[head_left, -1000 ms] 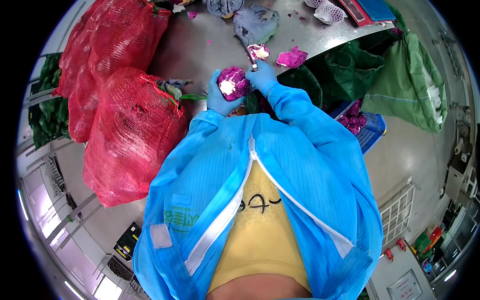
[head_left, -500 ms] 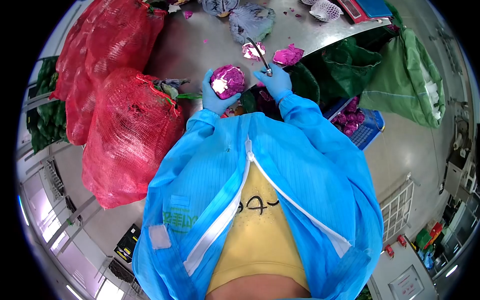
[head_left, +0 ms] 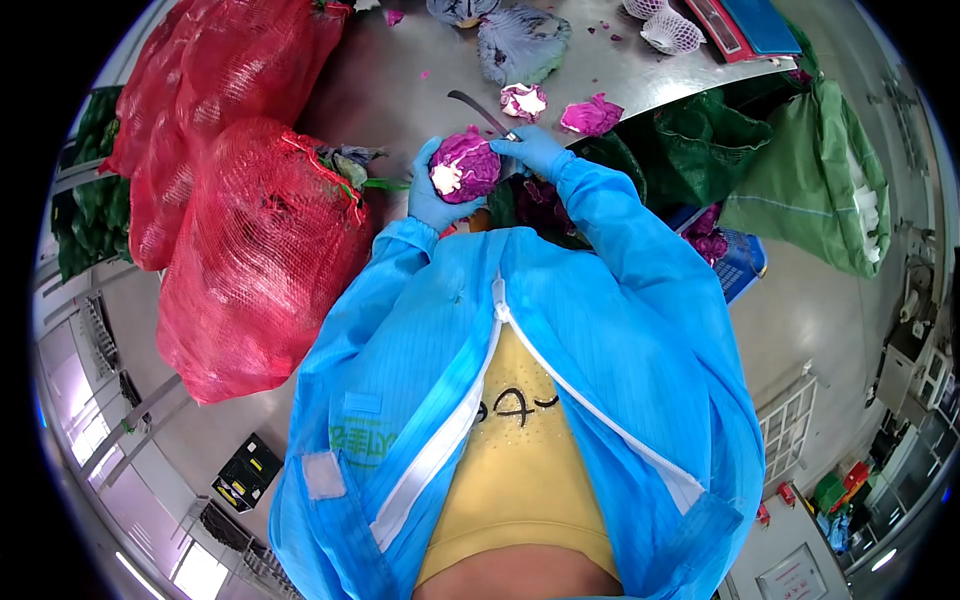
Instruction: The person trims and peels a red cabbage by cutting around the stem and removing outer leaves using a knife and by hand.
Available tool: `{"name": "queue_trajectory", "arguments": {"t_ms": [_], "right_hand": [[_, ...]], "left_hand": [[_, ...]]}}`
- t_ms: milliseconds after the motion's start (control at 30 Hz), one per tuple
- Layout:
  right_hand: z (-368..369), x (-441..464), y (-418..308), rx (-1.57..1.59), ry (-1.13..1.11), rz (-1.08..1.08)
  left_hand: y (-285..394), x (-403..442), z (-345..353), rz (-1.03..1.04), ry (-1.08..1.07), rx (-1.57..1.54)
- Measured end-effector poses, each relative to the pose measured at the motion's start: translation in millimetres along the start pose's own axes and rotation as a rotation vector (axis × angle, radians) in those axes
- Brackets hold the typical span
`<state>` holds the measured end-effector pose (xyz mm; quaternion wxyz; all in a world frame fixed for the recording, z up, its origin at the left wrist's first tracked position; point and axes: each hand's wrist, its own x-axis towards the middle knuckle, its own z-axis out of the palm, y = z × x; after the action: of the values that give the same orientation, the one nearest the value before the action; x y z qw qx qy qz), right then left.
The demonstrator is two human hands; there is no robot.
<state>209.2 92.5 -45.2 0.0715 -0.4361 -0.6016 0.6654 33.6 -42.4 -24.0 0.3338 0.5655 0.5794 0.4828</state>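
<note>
In the head view, my gloved left hand [head_left: 430, 202] cups a purple cabbage [head_left: 472, 168] from the left and below, its white cut stem showing. My right hand [head_left: 541, 153], gloved in blue too, is closed around the handle of a curved knife [head_left: 477, 106], whose dark blade points up and left beyond the cabbage. The right fingertips are close beside the cabbage; whether they touch it I cannot tell. On the metal table [head_left: 390, 75] lie a white-and-purple cabbage piece [head_left: 524, 101], a purple leaf piece [head_left: 592, 115] and a greyish outer leaf [head_left: 522, 45].
Red mesh sacks [head_left: 262, 260] crowd the left side. Dark green bags [head_left: 700, 140] hang at the table's right edge, beside a light green sack [head_left: 800, 185] and a blue crate [head_left: 741, 262] with purple cabbage. White foam nets [head_left: 672, 33] and a red-and-blue item [head_left: 745, 28] lie at the back right.
My right hand has moved left to the cabbage, and the knife blade has swung lower and further left. The cabbage has turned slightly in my left hand. The whole view has shifted a little.
</note>
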Motion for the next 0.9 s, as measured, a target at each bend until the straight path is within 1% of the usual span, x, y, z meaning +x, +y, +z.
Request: {"name": "queue_trajectory", "arguments": {"t_ms": [133, 200, 300, 433, 467, 500, 533, 600, 633, 700, 733, 767, 833, 900], "right_hand": [[3, -10, -9, -0.092, 0.065, -0.07], [3, -16, -18, -0.216, 0.107, -0.158], [6, -15, -21, -0.286, 0.122, -0.178], [11, -4, -7, -0.288, 0.161, -0.196], [16, 0, 4, -0.375, 0.301, -0.27], [17, 0, 0, -0.465, 0.446, -0.348], [13, 0, -5, -0.468, 0.45, -0.353], [16, -11, -10, -0.271, 0.341, -0.184], [17, -10, -5, -0.271, 0.343, -0.184], [18, -6, 7, -0.03, 0.401, -0.066], [19, -8, 10, 0.098, 0.376, -0.006], [21, -11, 15, 0.099, 0.378, -0.007], [26, -25, 13, 0.24, 0.347, -0.047], [29, -32, 10, 0.229, 0.368, -0.043]], "left_hand": [[-5, 2, -1, 0.01, -0.014, 0.019], [-7, 3, 0, 0.057, -0.026, -0.026], [-5, 3, 0, 0.004, -0.039, -0.086], [-2, 2, 0, -0.003, -0.04, -0.04], [-5, -2, -1, 0.032, -0.026, -0.015], [-7, 0, -1, 0.075, -0.01, 0.01], [-9, 5, 0, 0.082, -0.009, 0.008], [-12, -1, 2, 0.064, 0.017, -0.031], [-13, -1, 1, 0.066, 0.015, -0.031], [-17, 1, 0, 0.066, 0.02, -0.046], [-21, 2, -1, 0.105, 0.049, -0.085], [-24, 1, -6, 0.106, 0.048, -0.085], [-24, 0, -19, -0.096, 0.08, -0.175], [-23, -2, -31, -0.078, 0.07, -0.139]]}}
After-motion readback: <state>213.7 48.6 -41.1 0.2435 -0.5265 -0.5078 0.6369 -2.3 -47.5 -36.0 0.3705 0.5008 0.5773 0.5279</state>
